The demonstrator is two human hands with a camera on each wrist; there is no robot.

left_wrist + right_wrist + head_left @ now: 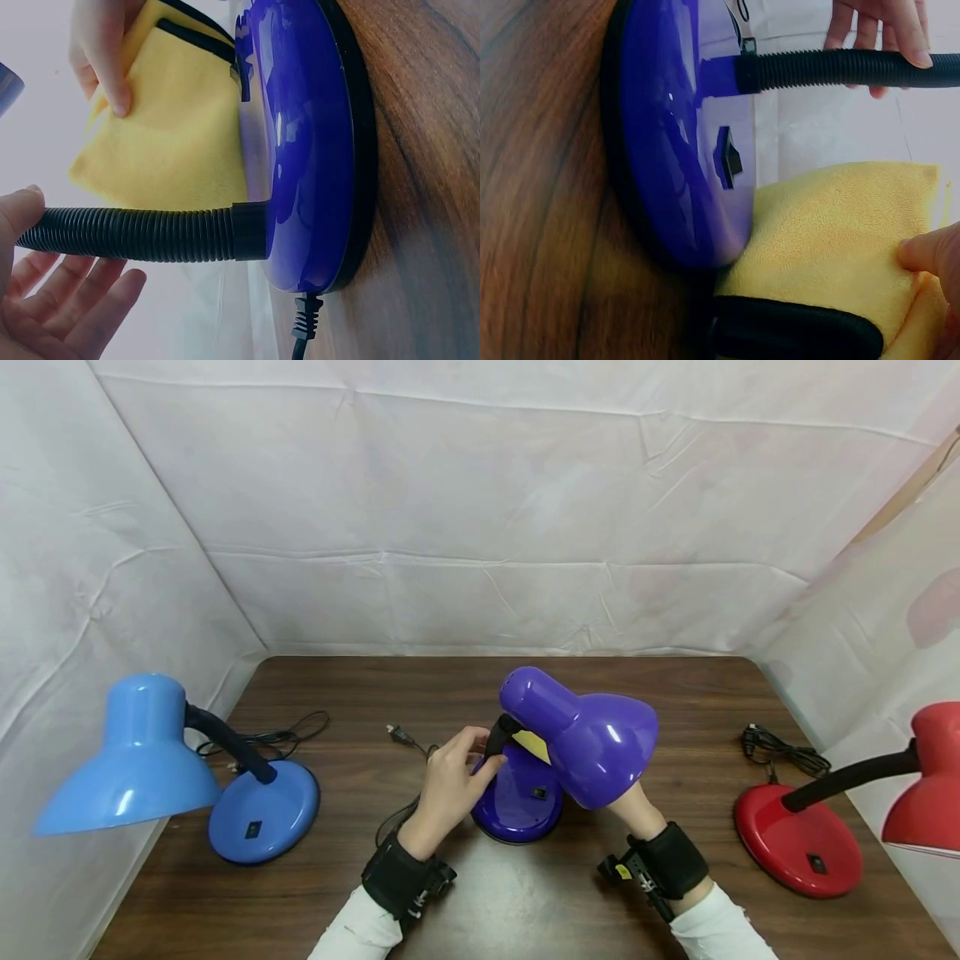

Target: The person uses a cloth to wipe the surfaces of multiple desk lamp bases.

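Purple desk lamp [558, 752]: stands at the middle of the dark wooden bench [525, 910], near its front edge; its round base [517, 802] lies flat on the wood; its shade [585, 735] leans to the right over the base.
Left hand [450, 789]: fingers curled around the lamp's black ribbed gooseneck [135, 234] just above the base; the left wrist view shows thumb above and fingers below the tube.
Right hand [637, 810]: mostly hidden under the purple shade in the head view; in the right wrist view its thumb [930, 251] presses on a yellow cloth [832, 240], pinching it.
Yellow cloth: its edge touches the top of the purple base, beside the small black switch [729, 157].
Blue desk lamp [172, 768]: at the left end of the bench, well apart from the hands; shade tilted off to the left; black cord [285, 735] coiled behind it.
Red desk lamp [847, 827]: at the right end; shade reaching past the bench edge; bundled cord [780, 752] behind its base.
Surroundings: white sheeting [480, 510] walls in the bench on three sides.
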